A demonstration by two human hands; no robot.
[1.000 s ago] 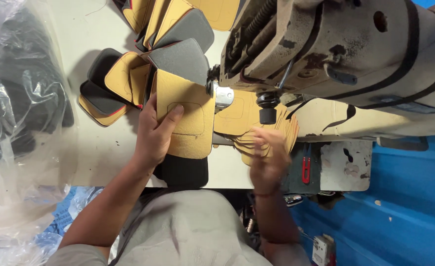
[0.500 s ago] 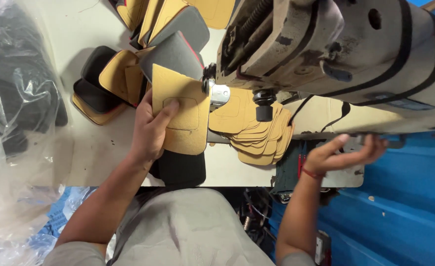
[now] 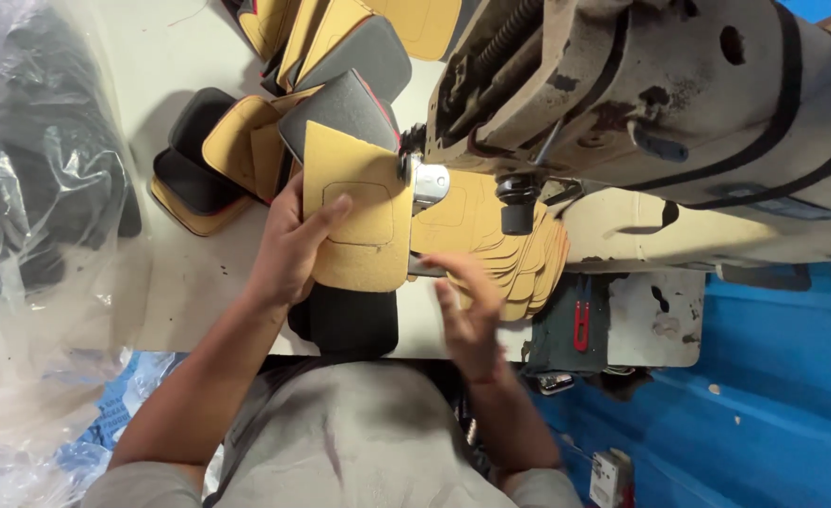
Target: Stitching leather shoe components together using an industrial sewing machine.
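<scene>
The left hand (image 3: 288,246) grips a tan rectangular piece (image 3: 359,212), thumb across its face and fingers behind, holding it tilted up off the surface (image 3: 180,282). The piece's long axis runs away from the person toward the sewing machine (image 3: 641,122), its far right corner touching the metal presser foot (image 3: 427,183). The right hand (image 3: 467,315) is blurred, fingers spread loosely and holding nothing that I can make out; it hovers just over the near edge of a fanned stack of tan pieces (image 3: 500,249) lying under the machine arm. The held piece lies between both hands, nearer the left. A dark piece (image 3: 350,320) sits just below it, and more tan and grey pieces (image 3: 321,94) are heaped beyond.
</scene>
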